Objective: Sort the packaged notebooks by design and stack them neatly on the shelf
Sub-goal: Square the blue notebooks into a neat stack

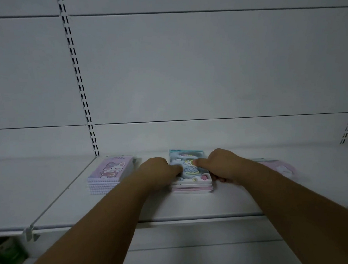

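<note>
Both hands grip a stack of packaged notebooks on the white shelf: the left hand and right hand have their fingers curled round its sides, thumbs on the blue top cover. A purple bunny notebook stack sits nearby to the left.

Both bare forearms stretched forward and up, converging toward the middle. Left hand knuckles-up, fingers curled, thumb poking inward to the right. Right hand mirroring it, thumb pointing left, remaining fingers tucked under at the outer side. Hands near each other, thumbs not touching. Wrists pretty straight.
</note>
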`<state>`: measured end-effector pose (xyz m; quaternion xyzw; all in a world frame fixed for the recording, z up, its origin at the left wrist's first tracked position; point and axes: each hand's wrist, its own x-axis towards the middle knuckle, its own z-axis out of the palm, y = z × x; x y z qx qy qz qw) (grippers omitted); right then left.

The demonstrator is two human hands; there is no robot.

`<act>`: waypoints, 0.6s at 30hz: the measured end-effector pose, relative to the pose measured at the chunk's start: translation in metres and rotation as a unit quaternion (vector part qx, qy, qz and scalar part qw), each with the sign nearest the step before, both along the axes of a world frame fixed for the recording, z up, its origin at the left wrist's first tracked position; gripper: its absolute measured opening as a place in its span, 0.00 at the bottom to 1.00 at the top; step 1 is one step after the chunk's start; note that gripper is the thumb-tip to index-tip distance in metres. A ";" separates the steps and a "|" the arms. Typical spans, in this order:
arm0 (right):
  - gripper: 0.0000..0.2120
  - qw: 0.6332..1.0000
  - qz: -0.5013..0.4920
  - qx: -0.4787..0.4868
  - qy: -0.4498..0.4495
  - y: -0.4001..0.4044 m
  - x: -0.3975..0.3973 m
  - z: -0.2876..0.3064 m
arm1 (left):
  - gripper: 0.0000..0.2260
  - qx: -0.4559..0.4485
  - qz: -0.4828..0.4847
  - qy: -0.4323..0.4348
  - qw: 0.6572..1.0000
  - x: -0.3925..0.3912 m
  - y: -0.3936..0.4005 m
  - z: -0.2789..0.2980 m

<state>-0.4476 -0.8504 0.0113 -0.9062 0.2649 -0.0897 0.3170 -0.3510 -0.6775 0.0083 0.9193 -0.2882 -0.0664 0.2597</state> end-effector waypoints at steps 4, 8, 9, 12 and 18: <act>0.27 0.996 -0.002 -0.088 -0.014 0.005 -0.005 0.000 | 0.22 0.008 0.003 -0.060 0.998 -0.011 0.005 0.001; 0.29 0.982 0.036 -0.182 -0.049 0.013 -0.039 -0.008 | 0.22 -0.005 -0.036 -0.080 0.996 -0.023 0.032 -0.003; 0.31 0.977 0.058 -0.199 -0.046 0.015 -0.049 -0.011 | 0.23 -0.001 -0.048 -0.085 0.995 -0.026 0.040 -0.006; 0.27 0.968 0.094 -0.230 -0.029 0.023 -0.064 -0.016 | 0.19 0.037 -0.070 -0.138 0.987 -0.031 0.049 -0.012; 0.17 0.958 0.106 -0.263 -0.035 0.029 -0.064 -0.021 | 0.12 -0.002 -0.067 -0.168 0.983 -0.028 0.047 -0.021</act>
